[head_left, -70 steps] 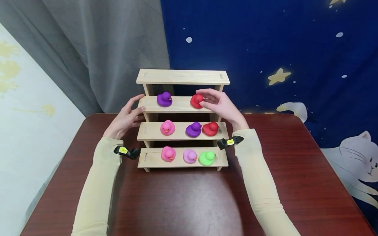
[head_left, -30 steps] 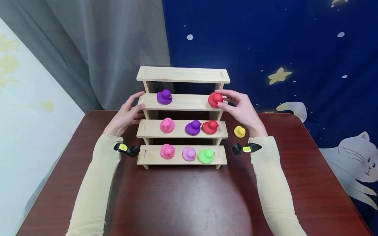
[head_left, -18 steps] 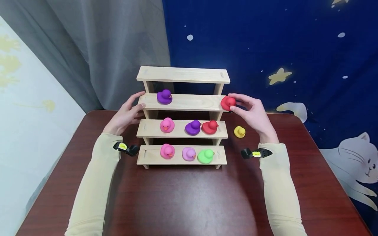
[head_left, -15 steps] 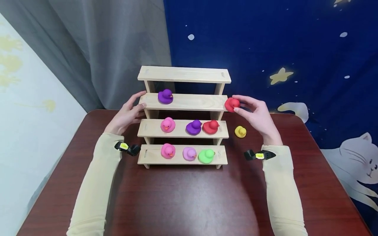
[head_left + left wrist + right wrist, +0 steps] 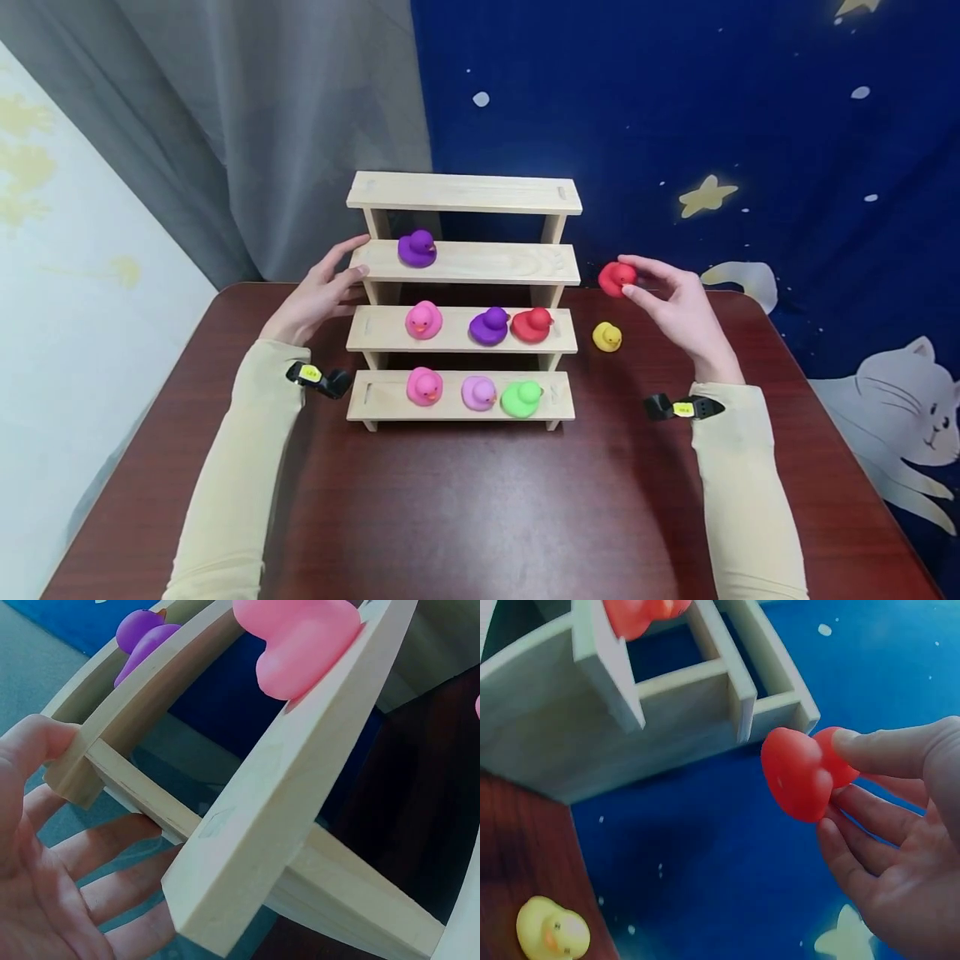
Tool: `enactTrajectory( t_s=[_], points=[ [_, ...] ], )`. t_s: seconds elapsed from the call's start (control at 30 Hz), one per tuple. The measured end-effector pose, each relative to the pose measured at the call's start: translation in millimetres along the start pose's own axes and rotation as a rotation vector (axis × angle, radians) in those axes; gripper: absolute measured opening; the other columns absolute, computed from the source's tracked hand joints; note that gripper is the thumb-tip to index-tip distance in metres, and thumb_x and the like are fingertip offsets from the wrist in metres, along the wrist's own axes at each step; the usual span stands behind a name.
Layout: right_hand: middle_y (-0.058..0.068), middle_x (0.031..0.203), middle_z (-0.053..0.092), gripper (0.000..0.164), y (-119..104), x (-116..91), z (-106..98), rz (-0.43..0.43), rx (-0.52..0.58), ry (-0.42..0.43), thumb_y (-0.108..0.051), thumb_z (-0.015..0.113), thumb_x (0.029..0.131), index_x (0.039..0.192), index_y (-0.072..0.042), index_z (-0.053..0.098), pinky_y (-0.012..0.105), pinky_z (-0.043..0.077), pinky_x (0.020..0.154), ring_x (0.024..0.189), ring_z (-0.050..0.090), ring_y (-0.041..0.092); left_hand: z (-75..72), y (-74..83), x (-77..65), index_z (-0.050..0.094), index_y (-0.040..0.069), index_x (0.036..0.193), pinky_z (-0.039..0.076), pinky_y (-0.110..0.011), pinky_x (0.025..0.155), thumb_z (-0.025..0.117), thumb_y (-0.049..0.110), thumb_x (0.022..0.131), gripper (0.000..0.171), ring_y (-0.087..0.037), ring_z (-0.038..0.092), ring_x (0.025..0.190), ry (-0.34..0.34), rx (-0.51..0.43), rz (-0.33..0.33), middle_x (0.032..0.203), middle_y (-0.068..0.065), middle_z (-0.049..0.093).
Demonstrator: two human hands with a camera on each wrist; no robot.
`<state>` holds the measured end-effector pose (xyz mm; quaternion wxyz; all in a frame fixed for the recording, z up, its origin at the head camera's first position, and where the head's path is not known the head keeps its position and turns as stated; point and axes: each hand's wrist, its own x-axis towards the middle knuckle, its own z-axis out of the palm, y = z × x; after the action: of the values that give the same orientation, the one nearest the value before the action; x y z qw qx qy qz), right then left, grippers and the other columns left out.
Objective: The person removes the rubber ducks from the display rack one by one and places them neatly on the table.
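My left hand (image 5: 317, 298) grips the wooden shelf (image 5: 502, 262), and my right hand (image 5: 686, 312) pinches a red duck (image 5: 615, 280) in the air beyond its right end, where slackening fingertips could drop it near the yellow duck (image 5: 607, 337).

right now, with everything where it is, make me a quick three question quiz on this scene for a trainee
1. What is the right hand holding?
2. How many ducks sit on the bottom tier of the wooden shelf?
3. Multiple choice: where is the yellow duck?
A) on the bottom tier
B) on the table, to the right of the wooden shelf
C) in the right hand

Key:
1. A red duck, gripped clear of the wooden shelf.
2. Three: a pink duck, a light purple duck and a green duck.
3. B
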<state>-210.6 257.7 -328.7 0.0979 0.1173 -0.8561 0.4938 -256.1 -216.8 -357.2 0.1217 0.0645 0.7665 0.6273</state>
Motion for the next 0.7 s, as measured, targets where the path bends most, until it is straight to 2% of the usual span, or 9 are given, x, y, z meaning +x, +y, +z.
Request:
enactTrajectory(
  t_s=[0.23,0.43,0.7],
  points=[
    [0.016,0.128,0.059,0.041,13.7,-5.8,-6.1,0.055,-0.022,0.029,-0.013,0.067,0.092,0.133,-0.009,0.060,0.015,0.045,0.086,0.110,0.060,0.017,1.9,1.4,1.0,0.027,0.038,0.150,0.035,-0.058,0.100,0.053,0.033,0.101,0.055,-0.041,0.044,0.127,0.005,-0.003,-0.006,0.147,-0.020,0.031],
    [0.016,0.128,0.059,0.041,25.6,-6.3,-5.8,0.066,-0.063,0.033,-0.012,0.067,0.092,0.133,-0.007,0.060,0.014,0.044,0.086,0.111,0.059,0.023,1.4,1.4,0.2,0.026,0.039,0.150,0.035,-0.059,0.100,0.052,0.033,0.101,0.056,-0.041,0.042,0.128,0.006,-0.004,-0.009,0.149,-0.020,0.029],
    [0.021,0.126,0.059,0.040,42.3,-7.5,-5.8,0.047,-0.036,0.044,-0.007,0.066,0.092,0.131,-0.002,0.059,0.012,0.044,0.084,0.103,0.061,0.007,1.4,0.3,0.4,0.026,0.038,0.150,0.034,-0.060,0.100,0.052,0.032,0.101,0.056,-0.042,0.042,0.129,0.003,-0.005,0.003,0.149,-0.019,0.028]
  ],
)
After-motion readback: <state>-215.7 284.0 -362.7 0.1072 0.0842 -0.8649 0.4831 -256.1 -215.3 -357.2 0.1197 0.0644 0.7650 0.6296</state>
